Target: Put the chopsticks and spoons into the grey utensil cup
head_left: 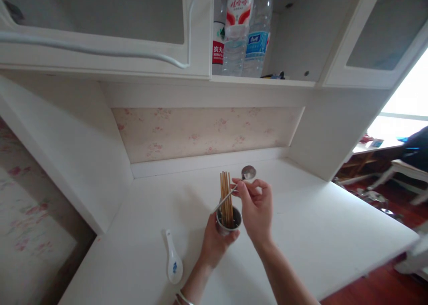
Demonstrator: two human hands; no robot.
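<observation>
My left hand [216,240] is wrapped round a small metal cup [223,229]. Several wooden chopsticks [226,202] stand upright in the cup, leaning slightly. Between thumb and fingers, my right hand [257,207] pinches a metal spoon [248,172] near its bowl. The spoon is tilted, bowl up and to the right, with its handle slanting down across the chopsticks to the cup's left rim; I cannot tell whether the handle tip is inside. A white ceramic spoon [173,260] with a blue mark lies on the white tabletop [140,242], left of my left hand.
Above the tabletop hangs a white cabinet with a glass door [100,51] on the left. Plastic bottles [238,33] stand in its open middle section. White side panels [73,153] bound the work surface. Beyond its right side are a stool [401,171] and red floor.
</observation>
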